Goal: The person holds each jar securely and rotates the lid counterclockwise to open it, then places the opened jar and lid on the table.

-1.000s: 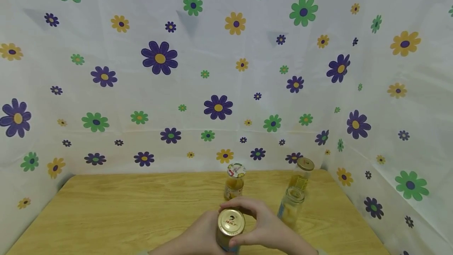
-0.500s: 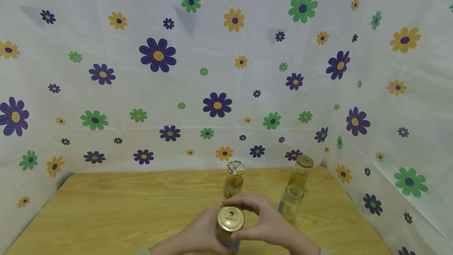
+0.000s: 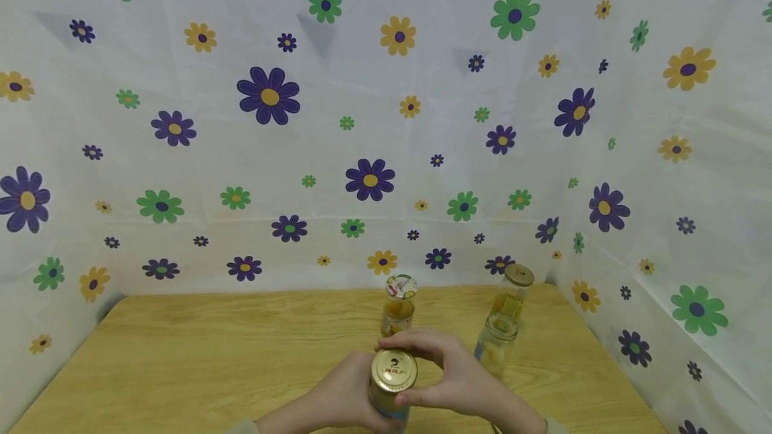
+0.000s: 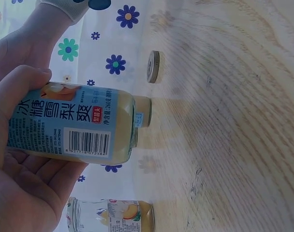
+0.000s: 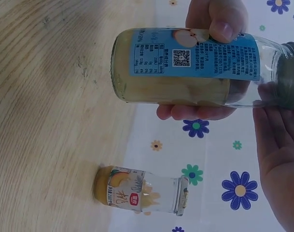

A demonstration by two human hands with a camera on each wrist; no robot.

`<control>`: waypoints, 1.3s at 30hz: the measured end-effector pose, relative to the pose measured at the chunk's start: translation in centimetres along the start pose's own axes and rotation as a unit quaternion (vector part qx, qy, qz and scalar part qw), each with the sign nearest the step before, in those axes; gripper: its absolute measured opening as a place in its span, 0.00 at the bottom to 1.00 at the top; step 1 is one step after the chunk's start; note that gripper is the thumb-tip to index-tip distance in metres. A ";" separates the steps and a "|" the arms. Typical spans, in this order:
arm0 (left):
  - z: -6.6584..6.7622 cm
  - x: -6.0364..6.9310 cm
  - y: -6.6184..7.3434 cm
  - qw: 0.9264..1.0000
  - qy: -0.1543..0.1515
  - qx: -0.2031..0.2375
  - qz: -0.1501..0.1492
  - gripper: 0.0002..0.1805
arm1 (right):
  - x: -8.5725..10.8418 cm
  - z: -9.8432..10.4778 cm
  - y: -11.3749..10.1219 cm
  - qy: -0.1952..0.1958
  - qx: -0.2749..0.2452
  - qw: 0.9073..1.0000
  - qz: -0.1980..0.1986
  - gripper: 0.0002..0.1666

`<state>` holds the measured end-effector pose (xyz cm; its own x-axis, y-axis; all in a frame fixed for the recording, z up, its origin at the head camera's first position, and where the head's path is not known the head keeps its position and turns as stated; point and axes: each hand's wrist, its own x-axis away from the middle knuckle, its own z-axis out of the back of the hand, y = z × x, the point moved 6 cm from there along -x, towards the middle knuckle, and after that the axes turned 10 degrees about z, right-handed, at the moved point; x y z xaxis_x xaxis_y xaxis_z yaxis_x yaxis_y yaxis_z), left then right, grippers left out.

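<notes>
Blue-labelled jar (image 4: 74, 123) is roughly upright off the desk (image 3: 211, 360) by its near edge: left hand (image 3: 346, 387) clamped round the body, thumb one side, fingers the other; right hand (image 3: 449, 380) grips the gold lid (image 3: 394, 370), thumb on its near side, fingers curled round the far side. Beyond, loose lid (image 4: 153, 66) lies toward the right edge, then lidless jar (image 3: 496, 350) near that edge. Fruit jar (image 3: 398, 313) stands near the far edge, right of centre, gold-capped jar (image 3: 510, 301) at the far right corner.
</notes>
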<state>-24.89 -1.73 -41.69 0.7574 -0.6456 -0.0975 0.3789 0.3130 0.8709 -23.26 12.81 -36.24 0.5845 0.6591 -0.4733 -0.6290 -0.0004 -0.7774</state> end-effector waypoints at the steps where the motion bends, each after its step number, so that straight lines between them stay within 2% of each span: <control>1: 0.0 0.0 0.0 1.000 0.002 -0.002 0.000 0.27 | 0.0 0.0 -0.1 0.000 -0.001 1.000 0.003 0.34; 9: 0.2 0.0 -0.2 1.000 0.006 -0.001 0.014 0.28 | 0.0 0.4 -0.4 0.003 0.014 1.000 0.021 0.34; 13: 0.4 0.0 -0.5 1.000 0.010 0.009 0.021 0.27 | 0.2 0.8 -0.2 0.008 0.020 1.000 0.017 0.33; 21: 0.8 0.2 -0.5 1.000 0.027 0.000 0.011 0.25 | 1.2 1.7 0.0 0.021 0.032 0.999 0.018 0.34; 29: 1.1 0.3 -0.6 0.999 0.027 0.016 0.016 0.24 | 2.0 2.3 -0.1 0.030 0.043 0.997 0.049 0.31; 36: 1.8 0.3 -0.7 0.998 0.046 0.015 0.030 0.23 | 2.9 2.5 0.6 0.021 0.057 0.998 -0.005 0.30; 39: 2.2 0.3 -0.6 0.998 0.058 0.008 0.035 0.23 | 3.4 2.3 1.2 0.014 0.054 0.998 -0.042 0.30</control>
<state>-26.11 -3.62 -41.23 0.8382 -0.5378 -0.0904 0.3154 0.3430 0.8848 -23.18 16.80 -37.80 0.6497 0.6328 -0.4213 -0.6283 0.1350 -0.7662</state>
